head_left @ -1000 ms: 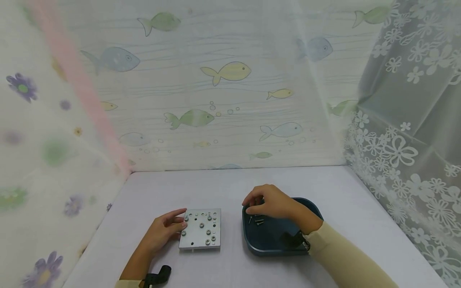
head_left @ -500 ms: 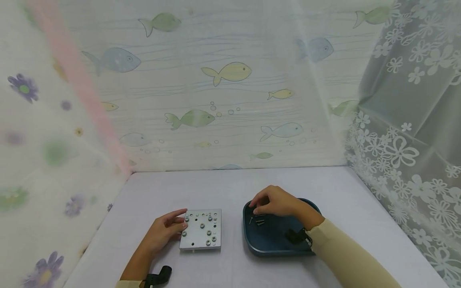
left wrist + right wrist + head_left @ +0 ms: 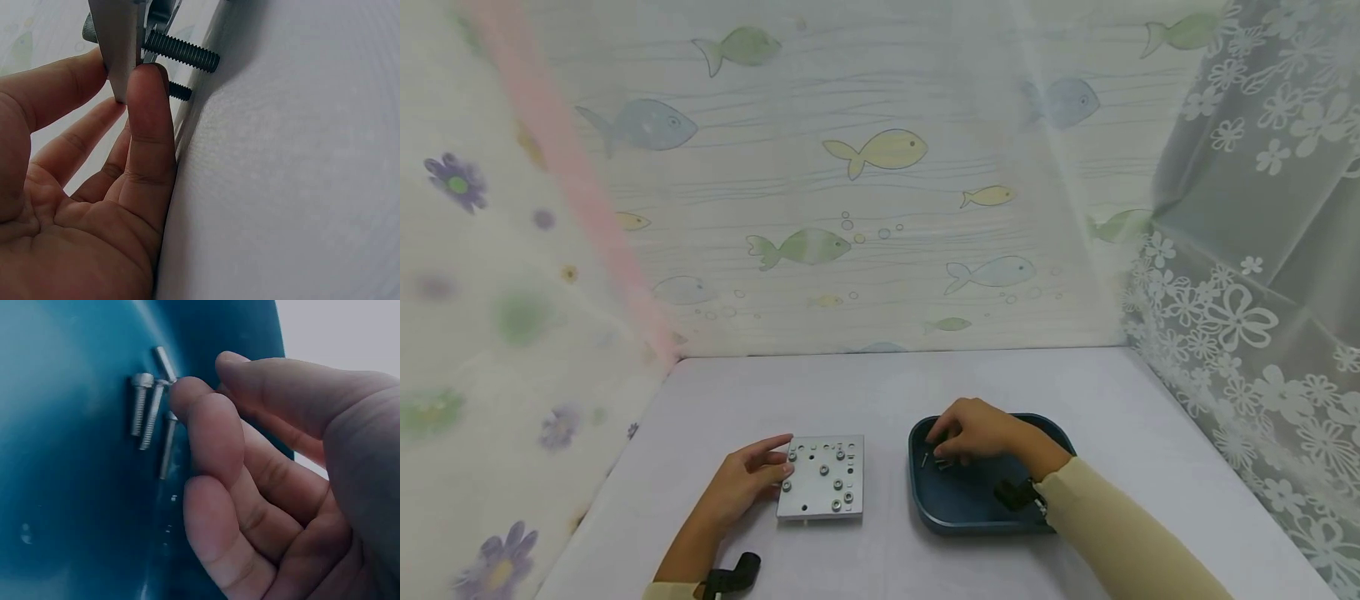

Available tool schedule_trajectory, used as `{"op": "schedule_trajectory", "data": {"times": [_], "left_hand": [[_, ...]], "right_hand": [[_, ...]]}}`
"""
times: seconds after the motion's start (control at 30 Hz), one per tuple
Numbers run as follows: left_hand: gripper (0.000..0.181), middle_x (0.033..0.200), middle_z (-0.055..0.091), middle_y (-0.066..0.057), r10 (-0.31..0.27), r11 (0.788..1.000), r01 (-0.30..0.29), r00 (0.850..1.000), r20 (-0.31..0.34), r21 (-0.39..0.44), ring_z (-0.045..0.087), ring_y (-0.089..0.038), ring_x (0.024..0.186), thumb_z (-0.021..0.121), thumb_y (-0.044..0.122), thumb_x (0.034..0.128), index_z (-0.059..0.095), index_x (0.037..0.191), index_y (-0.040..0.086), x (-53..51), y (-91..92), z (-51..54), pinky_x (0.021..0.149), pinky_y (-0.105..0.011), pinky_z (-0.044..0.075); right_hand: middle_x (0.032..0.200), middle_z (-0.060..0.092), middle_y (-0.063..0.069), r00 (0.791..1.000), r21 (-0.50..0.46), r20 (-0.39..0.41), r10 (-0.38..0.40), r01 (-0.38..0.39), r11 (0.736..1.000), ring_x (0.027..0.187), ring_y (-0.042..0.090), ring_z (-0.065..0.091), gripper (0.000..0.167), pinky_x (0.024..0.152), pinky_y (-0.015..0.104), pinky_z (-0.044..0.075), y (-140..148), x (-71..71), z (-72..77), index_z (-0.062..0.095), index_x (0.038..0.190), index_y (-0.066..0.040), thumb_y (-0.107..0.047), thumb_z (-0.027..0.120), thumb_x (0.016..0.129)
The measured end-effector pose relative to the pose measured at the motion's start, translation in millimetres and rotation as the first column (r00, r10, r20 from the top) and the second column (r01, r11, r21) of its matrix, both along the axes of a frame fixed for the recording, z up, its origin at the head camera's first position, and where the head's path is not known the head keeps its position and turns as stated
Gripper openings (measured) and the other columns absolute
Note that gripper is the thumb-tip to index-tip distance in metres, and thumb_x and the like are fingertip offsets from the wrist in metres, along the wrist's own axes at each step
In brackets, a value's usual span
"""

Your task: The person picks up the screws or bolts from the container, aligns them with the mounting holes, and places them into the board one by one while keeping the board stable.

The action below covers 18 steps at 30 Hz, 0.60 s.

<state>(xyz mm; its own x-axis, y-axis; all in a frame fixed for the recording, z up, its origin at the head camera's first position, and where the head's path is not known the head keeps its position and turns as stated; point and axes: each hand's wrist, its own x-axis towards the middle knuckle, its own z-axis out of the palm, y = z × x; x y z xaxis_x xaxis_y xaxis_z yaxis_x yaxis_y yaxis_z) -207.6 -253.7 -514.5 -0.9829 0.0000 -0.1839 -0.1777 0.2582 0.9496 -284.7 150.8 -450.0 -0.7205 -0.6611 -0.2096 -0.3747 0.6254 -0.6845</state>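
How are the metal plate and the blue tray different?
The metal plate is silvery; the blue tray is darker. The metal plate has square corners; the blue tray has rounded ones. Screws poke through the metal plate; loose screws lie in the blue tray. Both hold screws.

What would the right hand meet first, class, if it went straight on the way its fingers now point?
Probably the screws in the blue tray, beside its fingers; depth is unclear.

Head view: high, well back; faces forward and down over plate (image 3: 812, 485) and tray (image 3: 962, 508). Left wrist view: close, low; looks apparently sidelong at plate's edge, shares plate with head. Right wrist view: close; looks into tray, shares screws (image 3: 152, 414) with head.
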Motion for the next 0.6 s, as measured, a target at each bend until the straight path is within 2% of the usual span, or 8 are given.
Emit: {"op": "schedule_trajectory", "data": {"times": [0.27,0.6], "left_hand": [[0.059,0.126,0.067,-0.012,0.006,1.0,-0.006,1.0,-0.005,-0.018,0.069,-0.022,0.098,0.082,0.027,0.0893,0.062,0.144,0.022,0.4,1.2,-0.6,0.078,-0.032,0.063],[0.059,0.126,0.066,-0.013,0.004,1.0,-0.004,1.0,-0.001,-0.01,0.069,-0.022,0.098,0.082,0.026,0.0894,0.061,0.145,0.021,2.1,1.3,2.5,0.078,-0.032,0.062]], "right_hand": [[0.076,0.076,-0.004,0.999,0.03,0.048,0.02,-0.022,0.999,0.06,0.016,0.068,0.029,0.058,0.031,0.058,-3.1,-0.5,-8.9,0.075,0.124,-0.011,-0.016,0.075,0.096],[0.074,0.075,-0.004,0.999,0.044,0.034,0.037,-0.039,0.998,0.06,0.014,0.068,0.025,0.057,0.029,0.057,-6.6,-0.4,-10.6,0.077,0.121,-0.012,-0.013,0.075,0.095]]}}
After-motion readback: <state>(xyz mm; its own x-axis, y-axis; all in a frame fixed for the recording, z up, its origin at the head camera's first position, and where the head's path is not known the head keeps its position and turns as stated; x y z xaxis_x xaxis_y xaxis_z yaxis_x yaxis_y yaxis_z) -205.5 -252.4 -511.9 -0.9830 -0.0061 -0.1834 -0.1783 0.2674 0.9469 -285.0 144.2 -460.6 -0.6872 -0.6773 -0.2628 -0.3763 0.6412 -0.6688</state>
